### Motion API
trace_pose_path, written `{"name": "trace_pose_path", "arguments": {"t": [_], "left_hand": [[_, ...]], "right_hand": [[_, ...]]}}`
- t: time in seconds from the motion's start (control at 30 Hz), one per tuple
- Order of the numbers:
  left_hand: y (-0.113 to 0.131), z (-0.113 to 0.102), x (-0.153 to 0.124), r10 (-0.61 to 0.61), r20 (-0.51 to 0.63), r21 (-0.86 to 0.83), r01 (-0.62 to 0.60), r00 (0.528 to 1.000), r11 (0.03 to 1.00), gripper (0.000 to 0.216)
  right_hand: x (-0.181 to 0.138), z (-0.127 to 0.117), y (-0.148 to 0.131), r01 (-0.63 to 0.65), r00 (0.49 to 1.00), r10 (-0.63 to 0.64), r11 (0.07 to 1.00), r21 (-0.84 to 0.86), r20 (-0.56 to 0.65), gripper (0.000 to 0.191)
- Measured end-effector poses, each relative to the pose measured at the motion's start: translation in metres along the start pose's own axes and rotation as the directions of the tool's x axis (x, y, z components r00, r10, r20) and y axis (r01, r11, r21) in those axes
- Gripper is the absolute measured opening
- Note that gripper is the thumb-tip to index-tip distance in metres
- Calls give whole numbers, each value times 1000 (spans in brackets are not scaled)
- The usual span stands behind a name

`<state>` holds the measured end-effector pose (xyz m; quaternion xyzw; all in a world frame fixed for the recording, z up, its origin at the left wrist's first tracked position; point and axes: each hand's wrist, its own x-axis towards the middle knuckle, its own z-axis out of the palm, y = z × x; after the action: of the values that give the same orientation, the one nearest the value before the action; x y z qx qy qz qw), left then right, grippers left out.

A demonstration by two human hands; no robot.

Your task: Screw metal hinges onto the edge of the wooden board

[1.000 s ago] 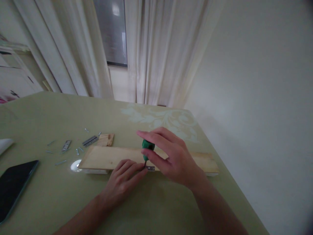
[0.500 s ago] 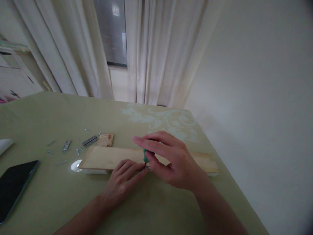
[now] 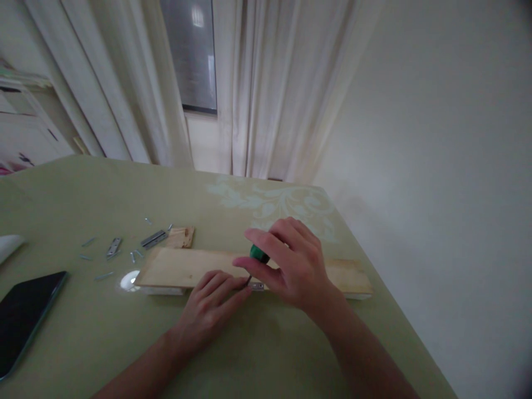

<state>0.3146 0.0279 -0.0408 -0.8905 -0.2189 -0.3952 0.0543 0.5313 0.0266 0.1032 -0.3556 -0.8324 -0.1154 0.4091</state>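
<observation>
A long pale wooden board (image 3: 170, 269) lies across the table, raised on light-coloured pieces beneath it. At its near edge is a small metal hinge (image 3: 258, 286), partly covered by my hands. My left hand (image 3: 211, 299) rests on that edge, its fingertips closed on the hinge's left end. In my right hand (image 3: 297, 263) is a screwdriver with a green handle (image 3: 259, 254), gripped between thumb and fingers. The shaft slants down to the left and its tip meets the hinge beside my left fingertips. Whether a screw sits under the tip is hidden.
Left of the board lie a folded hinge (image 3: 153, 239), another small hinge (image 3: 113, 247) and several loose screws (image 3: 103, 275). A small wooden block (image 3: 181, 237) sits behind the board. A black phone (image 3: 29, 310) is at the far left. A wall (image 3: 449, 194) borders the table's right side.
My right hand has shifted and turned on the screwdriver, whose handle now leans farther right. More of the hinge shows. My left hand stays in place.
</observation>
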Motion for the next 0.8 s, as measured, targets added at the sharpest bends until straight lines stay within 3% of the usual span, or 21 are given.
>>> {"name": "trace_pose_path", "arguments": {"t": [0.2, 0.27, 0.33, 0.43, 0.57, 0.63, 0.8], "left_hand": [[0, 3, -3, -22, 18, -8, 23, 1000, 1000, 25], [0, 3, -2, -21, 7, -7, 21, 1000, 1000, 25], [1, 2, 0, -19, -8, -2, 19, 1000, 1000, 25], [1, 1, 1, -18, -29, -2, 17, 999, 1000, 27], [0, 1, 0, -9, -11, -25, 9, 1000, 1000, 29], [-1, 1, 0, -14, 10, -22, 14, 1000, 1000, 28], [-1, 0, -1, -6, 1, 11, 6, 1000, 1000, 27]], "right_hand": [[5, -14, -2, -84, 972, 7, 942, 324, 233, 53], [3, -11, -2, -78, 975, 6, 945, 316, 221, 43], [2, -5, -3, -42, 992, 18, 981, 189, 128, 31], [1, 1, -7, -7, 998, 3, 998, 67, 67, 38], [5, -6, -8, -44, 980, -17, 955, 294, 200, 51], [5, -8, -5, -72, 973, -17, 927, 368, 232, 50], [-1, 2, -2, -22, 1000, 21, 999, 46, 22, 28]]}}
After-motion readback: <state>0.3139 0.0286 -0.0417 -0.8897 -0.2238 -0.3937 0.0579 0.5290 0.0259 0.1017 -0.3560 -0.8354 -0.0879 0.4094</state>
